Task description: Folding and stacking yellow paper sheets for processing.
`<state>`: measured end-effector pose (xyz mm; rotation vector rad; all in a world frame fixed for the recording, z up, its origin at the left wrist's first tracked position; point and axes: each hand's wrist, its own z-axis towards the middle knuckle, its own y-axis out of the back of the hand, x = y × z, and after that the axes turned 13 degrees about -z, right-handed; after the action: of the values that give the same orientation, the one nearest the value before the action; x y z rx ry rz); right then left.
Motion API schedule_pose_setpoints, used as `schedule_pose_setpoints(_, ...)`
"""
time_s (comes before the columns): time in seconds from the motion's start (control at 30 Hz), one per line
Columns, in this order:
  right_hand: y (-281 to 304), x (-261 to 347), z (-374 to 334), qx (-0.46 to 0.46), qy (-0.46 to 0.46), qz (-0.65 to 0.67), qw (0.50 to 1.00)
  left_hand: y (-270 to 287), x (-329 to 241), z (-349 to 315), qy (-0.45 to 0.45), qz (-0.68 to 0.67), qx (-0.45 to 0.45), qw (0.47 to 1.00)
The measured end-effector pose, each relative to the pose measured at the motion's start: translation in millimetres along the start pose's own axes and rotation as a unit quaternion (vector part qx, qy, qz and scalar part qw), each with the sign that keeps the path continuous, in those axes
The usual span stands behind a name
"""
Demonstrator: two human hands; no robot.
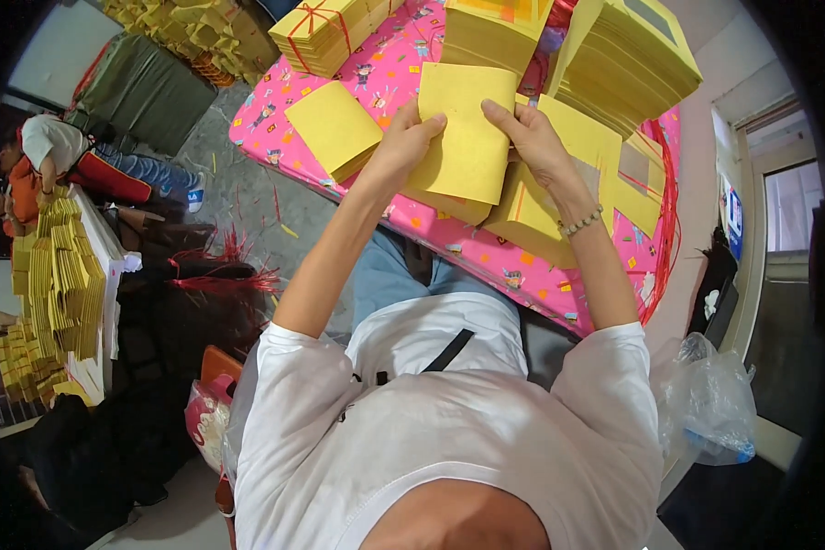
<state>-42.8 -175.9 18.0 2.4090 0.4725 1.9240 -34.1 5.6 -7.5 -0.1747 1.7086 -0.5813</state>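
Observation:
Between my two hands is a folded bundle of yellow paper (pixel 463 137), raised over the pink patterned table cover (pixel 431 240). My left hand (pixel 410 139) is closed on its left edge, thumb on top. At the right edge my right hand (pixel 533 139) pinches it the same way, a beaded bracelet on that wrist. Beneath the bundle, more yellow paper shows partly. A short yellow paper stack (pixel 335 124) lies left of my left hand. Close by my right forearm sits a larger stack of yellow paper (pixel 577 128), partly hidden by my arm.
Tall yellow paper stacks (pixel 619 69) stand at the far right, and a bundle tied with red string (pixel 316 35) at the far left. Red strings (pixel 666 211) hang along the table's right edge. Leftward, people are beside another table (pixel 110 275) piled with yellow bundles. A plastic bag (pixel 710 399) hangs right.

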Motion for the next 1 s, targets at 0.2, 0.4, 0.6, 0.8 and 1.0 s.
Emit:
schedule_pose_setpoints(0.2, 1.8, -14.3, 2.0, -0.013, -0.013, -0.048, 0.999, 1.9, 3.4, -12.1, -0.015, 0.019, 0.01, 1.0)
schedule_pose_setpoints(0.4, -1.3, -10.0, -1.0, -0.071, 0.073, 0.047, 0.994, 4.3, 7.6, -25.8, -0.011, -0.015, 0.021, 1.0)
schedule_pose_setpoints(0.6, 4.7, -17.0, 1.8, -0.07, 0.069, 0.013, 0.995, 5.0, 5.4, -32.2, -0.021, -0.021, 0.015, 0.999)
schedule_pose_setpoints(0.8, -7.4, -6.5, -25.8, 0.015, 0.01, -0.033, 0.999, 11.2, -2.3, -36.9, -0.009, -0.026, 0.0, 1.0)
schedule_pose_setpoints(1.0, -13.8, -12.1, -27.1, 0.008, 0.048, 0.001, 0.999, 7.1, -4.4, -41.8, -0.035, -0.005, -0.001, 0.999)
